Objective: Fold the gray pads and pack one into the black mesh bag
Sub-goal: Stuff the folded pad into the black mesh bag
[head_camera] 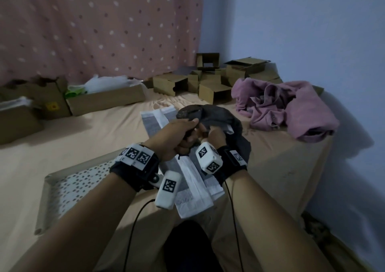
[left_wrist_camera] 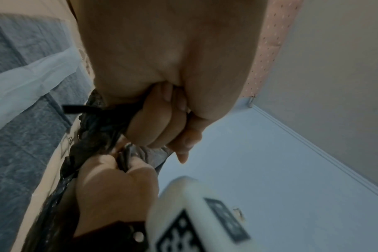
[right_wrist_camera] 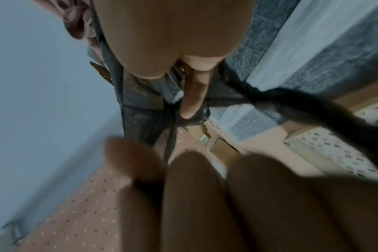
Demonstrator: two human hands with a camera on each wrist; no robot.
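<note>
Both my hands hold the black mesh bag [head_camera: 216, 115] up over the bed. The left hand [head_camera: 183, 134] grips its gathered mouth with curled fingers [left_wrist_camera: 162, 126]. Close beside it, the right hand [head_camera: 214, 136] pinches the same bunched mesh [left_wrist_camera: 91, 136]; one right finger [right_wrist_camera: 194, 95] lies along the bag [right_wrist_camera: 140, 102]. A bit of white and grey [head_camera: 229, 128] shows through the mesh, apparently a pad. Flat gray pads with white borders lie on the sheet below: one behind the hands [head_camera: 154, 121], others under the wrists [head_camera: 193, 188].
A crumpled pink cloth [head_camera: 291, 109] lies at the right, near the bed's edge [head_camera: 325, 146]. Several cardboard boxes [head_camera: 208, 82] stand at the back, and larger ones [head_camera: 104, 100] at the left. A shallow box with a dotted lining [head_camera: 79, 186] sits front left.
</note>
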